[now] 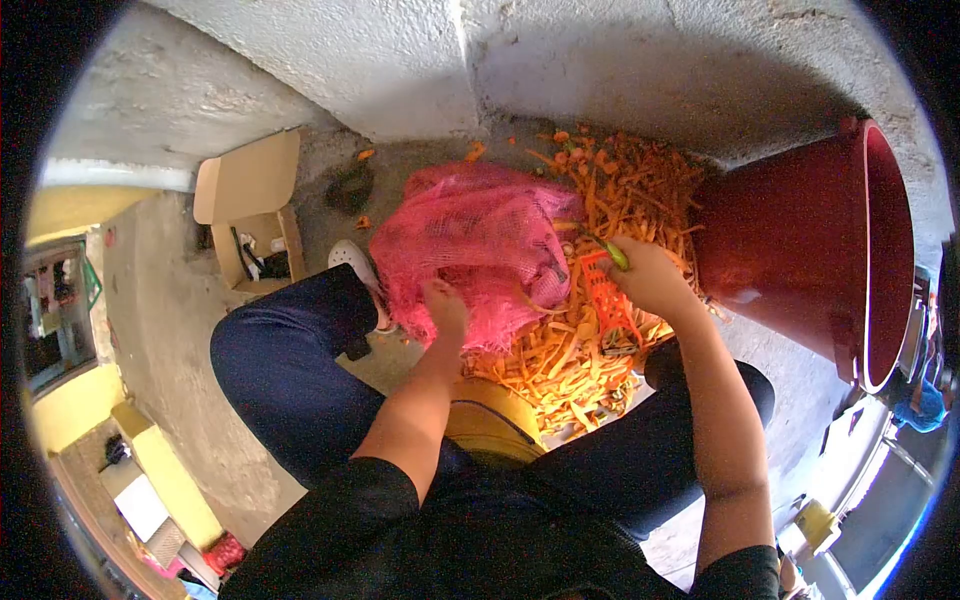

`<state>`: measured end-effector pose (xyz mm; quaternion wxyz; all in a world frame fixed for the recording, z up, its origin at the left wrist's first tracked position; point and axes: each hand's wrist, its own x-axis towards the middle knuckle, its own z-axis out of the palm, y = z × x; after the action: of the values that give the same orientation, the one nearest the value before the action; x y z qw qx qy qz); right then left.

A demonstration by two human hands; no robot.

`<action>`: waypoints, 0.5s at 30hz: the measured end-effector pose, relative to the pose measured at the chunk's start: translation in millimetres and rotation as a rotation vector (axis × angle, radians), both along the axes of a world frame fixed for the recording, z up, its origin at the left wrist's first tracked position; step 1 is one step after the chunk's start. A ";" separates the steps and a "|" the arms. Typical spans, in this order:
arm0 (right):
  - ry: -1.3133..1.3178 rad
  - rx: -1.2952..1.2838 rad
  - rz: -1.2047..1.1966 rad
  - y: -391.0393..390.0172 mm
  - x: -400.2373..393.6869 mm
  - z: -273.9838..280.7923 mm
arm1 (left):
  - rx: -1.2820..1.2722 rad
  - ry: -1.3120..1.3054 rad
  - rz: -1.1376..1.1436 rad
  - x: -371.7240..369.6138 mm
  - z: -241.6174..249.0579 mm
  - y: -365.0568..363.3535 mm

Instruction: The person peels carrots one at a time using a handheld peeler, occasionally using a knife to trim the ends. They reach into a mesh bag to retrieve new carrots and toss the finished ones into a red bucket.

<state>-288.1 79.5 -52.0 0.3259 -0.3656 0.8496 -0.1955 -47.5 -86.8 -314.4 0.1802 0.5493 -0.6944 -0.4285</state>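
Observation:
A pink mesh sack (465, 215) lies slumped on the floor ahead of me, with long dark shapes showing faintly through its netting. My left hand (443, 303) is closed on the near side of the netting. To the right, my right hand (655, 280) is wrapped around a small tool with a green handle (618, 257); its thin dark end points left toward the sack, and I cannot make out its exact kind. Orange peelings (570, 365) are heaped beside and below the sack. An orange plastic lattice piece (607, 300) lies among them, partly behind my right hand.
A large dark red bucket (790, 250) lies tipped at the right. Between my legs is a yellow container (490, 418). An open cardboard box (262, 235) with small items stands left, near a white clog (350, 262) on my foot. The concrete wall (590, 70) bounds the far side.

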 end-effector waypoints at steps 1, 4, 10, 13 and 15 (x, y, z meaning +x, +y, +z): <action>0.008 -0.008 -0.001 0.1 -0.1 -0.8 | 0.024 -0.003 0.024 2.9 -2.6 -11.6; 0.013 -0.035 -0.014 -1.5 0.4 -0.2 | -0.044 -0.291 -0.431 -14.2 29.4 -24.3; 0.021 -0.032 -0.018 -4.6 -0.5 2.3 | 0.104 -0.778 -0.580 -33.3 -16.9 -17.4; -0.007 -0.011 -0.031 -2.2 0.1 2.7 | 0.217 -0.935 -0.729 -39.0 -18.3 -15.0; -0.011 -0.011 -0.040 0.6 0.8 0.2 | 0.241 -1.004 -0.827 -40.0 -21.9 -14.8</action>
<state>-287.3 80.0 -51.8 0.3246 -0.3495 0.8538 -0.2088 -87.5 -101.6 -336.3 -0.4074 0.3869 -0.7949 -0.2289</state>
